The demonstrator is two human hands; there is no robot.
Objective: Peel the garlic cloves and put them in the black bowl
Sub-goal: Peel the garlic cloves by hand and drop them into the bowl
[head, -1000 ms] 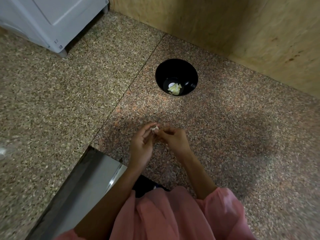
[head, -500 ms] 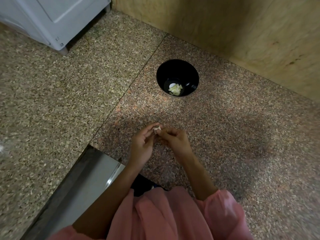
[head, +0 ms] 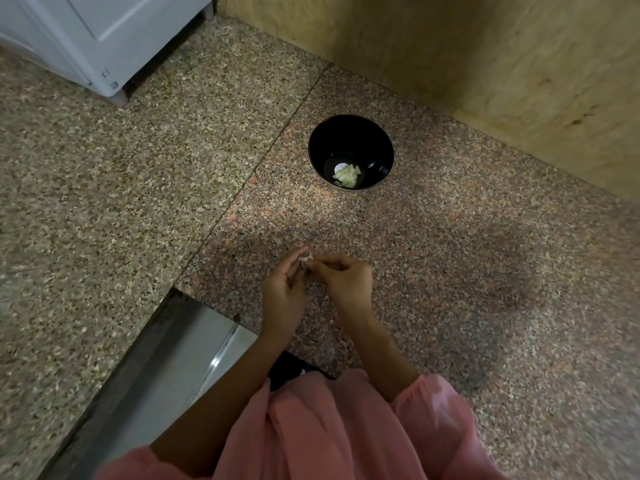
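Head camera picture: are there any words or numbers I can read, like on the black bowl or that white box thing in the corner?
No word, number or brand can be read anywhere here.
white appliance: two tiny square marks near its bottom corner, too small to read.
black bowl: a white round spot beside the peeled garlic, no writing visible on it.

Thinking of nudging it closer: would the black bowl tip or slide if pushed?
Probably slides rather than tips: the black bowl sits upright on smooth stone. A high rim push might rock it, as it narrows downward. Likely light: only a few peeled cloves inside.
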